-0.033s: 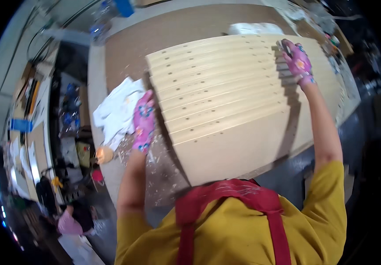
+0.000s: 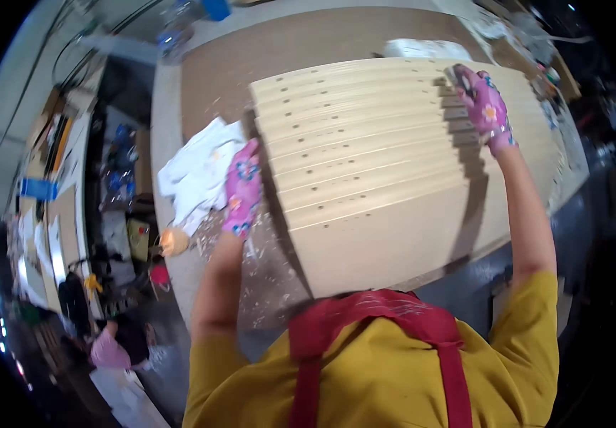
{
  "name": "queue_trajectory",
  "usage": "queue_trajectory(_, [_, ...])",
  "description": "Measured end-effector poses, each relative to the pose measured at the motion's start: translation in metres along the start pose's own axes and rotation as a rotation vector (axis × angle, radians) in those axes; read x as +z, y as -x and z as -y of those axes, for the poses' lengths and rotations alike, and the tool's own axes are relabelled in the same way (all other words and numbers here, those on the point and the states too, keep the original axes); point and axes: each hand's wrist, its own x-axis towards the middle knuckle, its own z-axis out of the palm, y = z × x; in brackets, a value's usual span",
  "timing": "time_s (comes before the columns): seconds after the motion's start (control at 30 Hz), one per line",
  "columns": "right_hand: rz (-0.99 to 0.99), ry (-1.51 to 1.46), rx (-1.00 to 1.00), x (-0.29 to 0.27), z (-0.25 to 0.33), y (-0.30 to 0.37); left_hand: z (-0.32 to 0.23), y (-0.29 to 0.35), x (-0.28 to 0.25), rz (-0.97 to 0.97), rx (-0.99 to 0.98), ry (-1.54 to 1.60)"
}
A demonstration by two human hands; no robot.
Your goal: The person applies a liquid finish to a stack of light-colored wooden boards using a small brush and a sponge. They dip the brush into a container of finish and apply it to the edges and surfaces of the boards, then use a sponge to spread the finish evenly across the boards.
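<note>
Woodworking workshop. Large brown workbench (image 2: pixel 308 43) carrying pale slotted wooden boards (image 2: pixel 372 143), dust and paint flecks along its edge, white rags (image 2: pixel 194 171), cluttered shelves (image 2: pixel 44 164) of supplies at left.

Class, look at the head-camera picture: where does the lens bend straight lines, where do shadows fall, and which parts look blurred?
Head view: the wooden slats bow into arcs; the right hand and its forearm cast a dark shadow down the boards; the left hand is fairly sharp; the rim is dark and smeared.
</note>
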Motion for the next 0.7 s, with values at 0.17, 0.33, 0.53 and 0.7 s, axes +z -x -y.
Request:
queue_trajectory(0.17, [0.436,-0.159,-0.516,0.032,0.195,0.032,0.027,-0.013,0.015,0.013,0.157,-0.526])
queue_trajectory(0.33, [0.383,-0.058,-0.422,0.075,0.225,-0.016,0.008,-0.014,0.015,-0.012,0.103,-0.425])
queue_trajectory(0.53, [0.246,-0.01,-0.537,0.09,0.24,-0.01,0.008,-0.009,0.013,-0.053,0.161,-0.423])
queue_trajectory(0.7, [0.237,-0.086,-0.558,0.095,0.251,-0.018,0.006,-0.008,0.013,-0.072,0.123,-0.39])
